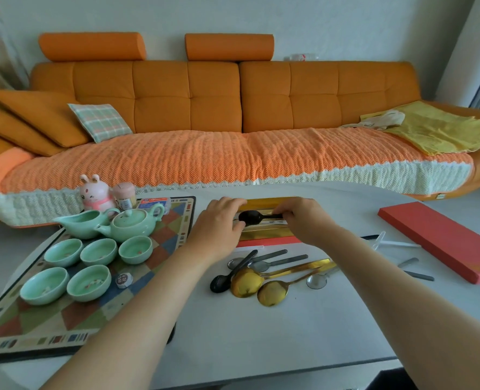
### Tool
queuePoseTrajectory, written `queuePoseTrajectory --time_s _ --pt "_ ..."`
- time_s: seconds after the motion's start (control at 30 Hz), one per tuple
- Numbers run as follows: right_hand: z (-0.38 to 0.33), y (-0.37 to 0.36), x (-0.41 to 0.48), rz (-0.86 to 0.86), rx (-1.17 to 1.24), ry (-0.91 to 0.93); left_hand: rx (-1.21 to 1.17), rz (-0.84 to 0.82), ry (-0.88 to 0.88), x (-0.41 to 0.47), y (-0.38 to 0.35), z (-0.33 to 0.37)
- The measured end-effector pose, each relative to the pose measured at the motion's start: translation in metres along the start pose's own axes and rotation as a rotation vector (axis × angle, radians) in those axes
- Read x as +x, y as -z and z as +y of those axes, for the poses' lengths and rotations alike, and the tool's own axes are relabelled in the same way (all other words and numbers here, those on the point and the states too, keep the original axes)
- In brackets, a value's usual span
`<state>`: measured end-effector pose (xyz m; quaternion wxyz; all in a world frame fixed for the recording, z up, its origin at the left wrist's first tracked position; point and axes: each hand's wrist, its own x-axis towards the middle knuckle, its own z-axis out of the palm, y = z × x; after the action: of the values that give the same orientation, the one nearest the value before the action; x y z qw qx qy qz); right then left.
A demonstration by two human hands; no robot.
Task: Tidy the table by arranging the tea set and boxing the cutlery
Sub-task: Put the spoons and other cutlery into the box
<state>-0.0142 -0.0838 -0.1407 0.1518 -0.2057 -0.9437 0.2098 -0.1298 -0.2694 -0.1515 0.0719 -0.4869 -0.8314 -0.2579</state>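
A red cutlery box [267, 240] with a gold lining lies open at the table's middle back. A black spoon [250, 217] rests in it, its bowl to the left. My right hand [303, 220] pinches the spoon's handle, and my left hand [219, 223] rests on the box's left end beside the bowl. Loose spoons lie in front of the box: two gold spoons [247, 282], another black spoon [222, 282] and several grey ones [264, 266]. The celadon tea set stands on a patterned mat [36, 327] at left: teapot [132, 225], pitcher [84, 225] and several cups [88, 282].
The red box lid [441, 240] lies at the right. Clear plastic cutlery [388, 243] and grey handles [413, 268] lie near it. A pink rabbit figure [95, 192] and a small jar [124, 194] stand behind the tea set. An orange sofa [205, 108] runs behind the table.
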Motion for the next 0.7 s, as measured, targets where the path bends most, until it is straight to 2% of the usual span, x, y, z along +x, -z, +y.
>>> queuePoseTrajectory --time_s 0.13,0.27,0.4,0.63,0.7 --pt "-0.002 -0.002 0.009 -0.069 -0.051 -0.065 0.035 -0.127 -0.074 -0.004 -0.006 0.000" --pt "0.002 -0.003 0.012 -0.044 -0.054 -0.080 0.025 -0.120 -0.083 -0.003 -0.007 -0.001" --pt "0.006 -0.011 0.015 0.061 -0.074 -0.049 0.047 -0.118 -0.071 0.001 -0.010 -0.003" --pt "0.007 -0.010 0.018 0.079 -0.041 -0.056 0.209 -0.206 -0.073 0.010 -0.022 -0.008" --pt "0.005 -0.009 0.014 0.012 -0.023 -0.028 0.213 -0.191 -0.084 0.012 -0.024 -0.009"
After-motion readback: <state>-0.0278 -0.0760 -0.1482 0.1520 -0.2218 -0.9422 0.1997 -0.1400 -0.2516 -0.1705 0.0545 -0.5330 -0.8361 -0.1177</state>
